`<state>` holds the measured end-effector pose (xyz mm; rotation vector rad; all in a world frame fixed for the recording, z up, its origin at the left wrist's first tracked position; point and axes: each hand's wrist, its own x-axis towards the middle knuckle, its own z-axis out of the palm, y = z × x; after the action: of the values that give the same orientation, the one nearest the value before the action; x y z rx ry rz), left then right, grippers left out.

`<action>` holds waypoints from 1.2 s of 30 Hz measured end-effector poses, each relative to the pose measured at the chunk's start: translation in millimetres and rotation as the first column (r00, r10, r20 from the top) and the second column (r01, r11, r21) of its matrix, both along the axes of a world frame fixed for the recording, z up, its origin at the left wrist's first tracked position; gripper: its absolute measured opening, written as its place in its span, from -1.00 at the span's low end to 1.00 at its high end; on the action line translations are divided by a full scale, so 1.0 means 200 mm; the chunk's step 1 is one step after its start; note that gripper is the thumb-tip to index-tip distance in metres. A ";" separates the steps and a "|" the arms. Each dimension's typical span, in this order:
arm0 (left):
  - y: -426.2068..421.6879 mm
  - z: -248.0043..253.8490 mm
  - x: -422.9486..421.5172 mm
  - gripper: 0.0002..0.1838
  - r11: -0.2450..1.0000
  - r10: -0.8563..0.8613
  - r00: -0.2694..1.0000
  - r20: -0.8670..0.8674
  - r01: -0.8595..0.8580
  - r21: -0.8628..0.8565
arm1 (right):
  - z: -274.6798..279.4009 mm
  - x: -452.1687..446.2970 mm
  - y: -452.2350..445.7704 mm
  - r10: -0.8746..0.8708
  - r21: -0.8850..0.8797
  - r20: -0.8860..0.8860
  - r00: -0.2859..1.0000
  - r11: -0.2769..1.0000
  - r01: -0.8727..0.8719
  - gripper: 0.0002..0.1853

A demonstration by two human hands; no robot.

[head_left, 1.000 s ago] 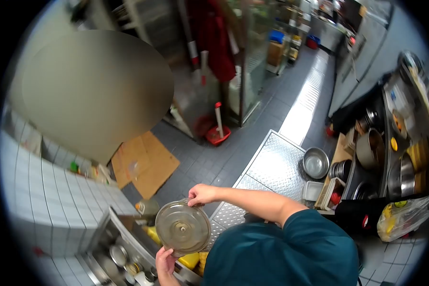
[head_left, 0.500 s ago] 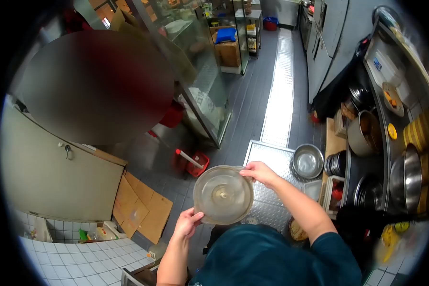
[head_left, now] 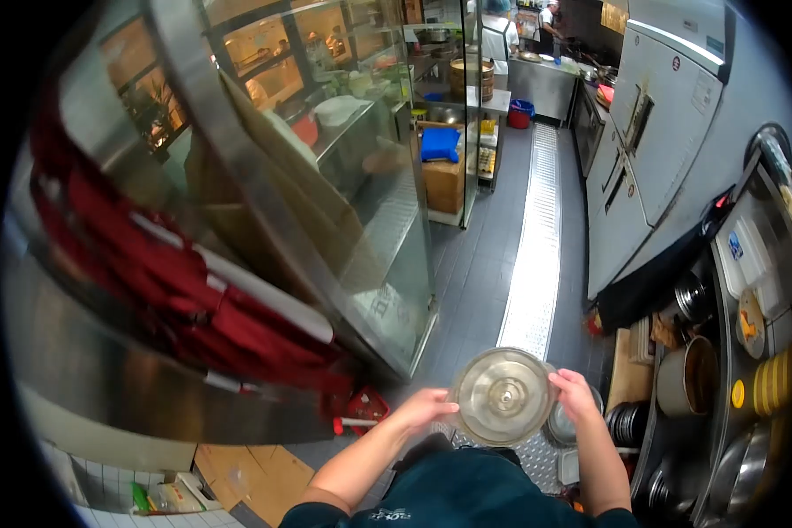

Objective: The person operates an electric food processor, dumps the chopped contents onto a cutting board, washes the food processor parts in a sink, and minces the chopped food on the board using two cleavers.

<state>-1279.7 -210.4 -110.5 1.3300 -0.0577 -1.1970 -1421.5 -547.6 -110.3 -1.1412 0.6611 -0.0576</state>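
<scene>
A round, see-through lid (head_left: 506,396) with a small knob at its middle is held out in front of my body. My left hand (head_left: 424,409) grips its left edge, thumb on top. The opposite edge is pinched by my right hand (head_left: 575,393), with the fingers partly hidden beneath the rim. Below and behind the lid, a metal bowl (head_left: 561,429) rests on the floor near my right forearm, partly covered.
Shelves on the right hold a deep pot (head_left: 687,377) and steel bowls (head_left: 737,471). A metal floor drain (head_left: 534,255) runs ahead beside a tall fridge (head_left: 669,114). Red fabric (head_left: 163,273) and a glass partition (head_left: 387,238) stand left. Far off, people work near a counter (head_left: 541,86).
My view has tilted up and shows more of the far kitchen. The lid has moved right and lower in view, still in both hands. Red fabric now fills the left side.
</scene>
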 end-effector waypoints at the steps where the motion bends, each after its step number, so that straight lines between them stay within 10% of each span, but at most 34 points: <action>1: -0.09 0.01 0.11 -0.62 0.999 -0.027 1.000 0.008 0.027 -0.027 | 0.03 0.06 -0.06 -0.035 -0.011 0.003 0.999 0.999 0.035 -0.83; 9: -0.78 -0.10 0.83 -0.72 0.989 -0.141 0.986 -0.092 0.135 -0.066 | -0.10 0.51 -0.62 -0.284 0.149 0.096 0.954 0.952 0.269 -0.73; 17: -1.49 -0.46 1.59 -0.70 0.945 0.311 0.925 -0.219 -0.325 -0.030 | -0.75 1.07 -1.69 -0.289 -0.406 -0.149 0.946 0.890 0.208 -0.78; 20: -1.69 -0.66 1.90 -0.69 0.818 0.537 0.808 -0.241 -0.569 -0.085 | -0.92 1.17 -2.08 -0.082 -0.806 -0.321 0.944 0.547 -0.226 -0.67; 26: -1.95 -0.76 2.52 -0.69 0.391 0.845 0.416 -0.338 -0.909 -0.142 | -0.78 1.48 -2.52 -0.105 -0.775 -0.364 0.925 0.585 -0.239 -0.55; 30: -1.95 -0.85 2.96 -0.69 0.128 0.927 0.161 -0.339 -0.985 -0.117 | -0.85 1.72 -2.79 -0.053 -0.775 -0.433 0.900 0.533 -0.341 -0.65; 33: -1.87 -0.90 3.25 -0.72 -0.059 0.945 -0.023 -0.327 -0.993 -0.102 | -0.71 1.97 -2.84 0.175 -0.829 -0.459 0.871 0.268 -0.491 -0.68; 36: -1.70 -0.99 3.55 -0.77 -0.179 0.946 -0.152 -0.286 -0.981 -0.072 | -0.80 2.15 -2.87 0.190 -0.773 -0.478 0.858 0.373 -0.513 -0.63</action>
<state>-569.4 -550.4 -309.3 0.5649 0.8220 0.2207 -992.3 -1121.8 -270.3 -2.3837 0.6423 0.1913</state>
